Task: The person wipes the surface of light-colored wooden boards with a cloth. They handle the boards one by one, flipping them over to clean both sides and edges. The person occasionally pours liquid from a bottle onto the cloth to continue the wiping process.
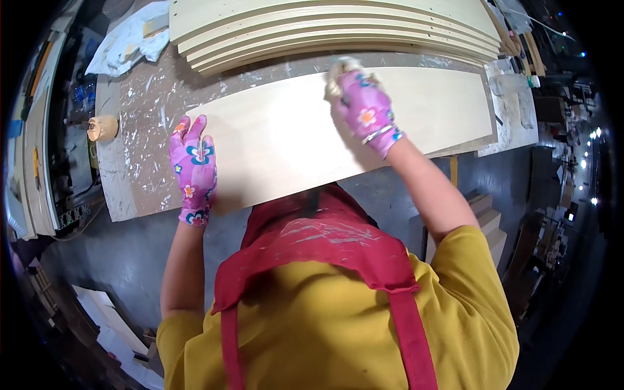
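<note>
A long pale wooden board (273, 130) lies flat on the paint-flecked worktable (146, 153). My left hand (195, 162), in a purple flowered glove, rests at the board's left end with its fingers stretched out. Gloved the same way, my right hand (367, 110) is over the right half of the board. Its fingers close round a crumpled whitish rag (341, 71), which reaches to the board's far edge. The rag and fingertips are blurred, and part of the rag is hidden behind the hand.
Several pale boards (331, 29) are stacked along the table's far side. A white cloth (130, 42) lies at the far left, and a tan roll-shaped piece (103, 128) at the left edge. A clear plastic bottle (512, 83) lies at the right.
</note>
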`<state>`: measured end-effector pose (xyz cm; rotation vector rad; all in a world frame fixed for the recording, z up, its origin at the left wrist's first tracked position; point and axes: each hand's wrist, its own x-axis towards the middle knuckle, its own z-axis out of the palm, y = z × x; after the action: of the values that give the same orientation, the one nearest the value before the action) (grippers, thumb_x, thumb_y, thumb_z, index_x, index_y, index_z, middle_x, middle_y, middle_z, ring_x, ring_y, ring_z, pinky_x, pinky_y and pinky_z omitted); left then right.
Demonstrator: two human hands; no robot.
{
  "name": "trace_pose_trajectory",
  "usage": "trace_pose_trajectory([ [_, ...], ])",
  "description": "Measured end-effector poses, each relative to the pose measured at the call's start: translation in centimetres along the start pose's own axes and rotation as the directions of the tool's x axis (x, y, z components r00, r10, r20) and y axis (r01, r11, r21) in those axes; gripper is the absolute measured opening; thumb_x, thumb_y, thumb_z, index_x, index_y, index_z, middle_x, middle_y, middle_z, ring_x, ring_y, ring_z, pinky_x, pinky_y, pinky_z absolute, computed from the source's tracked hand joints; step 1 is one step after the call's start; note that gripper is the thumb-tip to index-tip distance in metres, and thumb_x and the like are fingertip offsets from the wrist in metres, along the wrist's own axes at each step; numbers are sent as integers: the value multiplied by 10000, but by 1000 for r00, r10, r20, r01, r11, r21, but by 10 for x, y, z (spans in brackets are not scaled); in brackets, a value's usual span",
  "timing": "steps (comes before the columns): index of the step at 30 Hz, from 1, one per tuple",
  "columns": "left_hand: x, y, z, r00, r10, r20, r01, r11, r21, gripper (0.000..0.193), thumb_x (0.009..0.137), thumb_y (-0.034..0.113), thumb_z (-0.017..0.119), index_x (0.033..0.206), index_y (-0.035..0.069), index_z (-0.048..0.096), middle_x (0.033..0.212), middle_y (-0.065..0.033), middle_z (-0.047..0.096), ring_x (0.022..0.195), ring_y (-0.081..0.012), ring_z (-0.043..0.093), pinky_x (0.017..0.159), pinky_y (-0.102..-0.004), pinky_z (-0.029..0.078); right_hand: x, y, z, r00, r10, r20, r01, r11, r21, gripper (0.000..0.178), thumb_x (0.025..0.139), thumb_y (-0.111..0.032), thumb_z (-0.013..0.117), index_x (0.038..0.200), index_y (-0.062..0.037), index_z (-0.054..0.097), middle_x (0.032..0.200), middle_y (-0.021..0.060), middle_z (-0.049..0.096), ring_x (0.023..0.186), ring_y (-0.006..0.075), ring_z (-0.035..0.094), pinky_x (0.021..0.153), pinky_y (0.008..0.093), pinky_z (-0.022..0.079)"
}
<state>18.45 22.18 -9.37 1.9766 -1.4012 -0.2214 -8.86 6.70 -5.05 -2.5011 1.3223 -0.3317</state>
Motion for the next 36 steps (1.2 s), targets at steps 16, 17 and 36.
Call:
trace_pose_trajectory([
  [16, 1, 9, -2, 999, -4, 46, 3, 1000, 27, 362, 906, 71, 526, 1264, 45, 572, 1305, -174, 440, 1251, -290, 418, 1044, -375, 353, -21, -21, 27, 989, -97, -115, 70, 972, -225, 305, 817, -190, 603, 1071, -21, 591, 898, 177, 631, 808, 299, 646, 791, 470, 490],
  [17, 1, 7, 0, 999, 1, 41, -2, 1000, 15, 362, 907, 71, 525, 1266, 43, 570, 1304, -173, 438, 1253, -289, 416, 1043, -373, 354, -26, -53, 38, 978, -167, -127, 151, 980, -131, 301, 787, -178, 610, 1043, -33, 546, 794, 174, 634, 726, 367, 642, 848, 483, 478],
  [36, 3, 7, 1, 998, 43, 53, -49, 991, 128, 370, 906, 65, 530, 1273, 74, 568, 1305, -166, 451, 1241, -302, 427, 1047, -377, 343, -13, -13, 15, 995, -70, 72, 84, 975, -207, 269, 788, -187, 627, 961, 12, 570, 839, 159, 642, 803, 271, 651, 699, 411, 480],
])
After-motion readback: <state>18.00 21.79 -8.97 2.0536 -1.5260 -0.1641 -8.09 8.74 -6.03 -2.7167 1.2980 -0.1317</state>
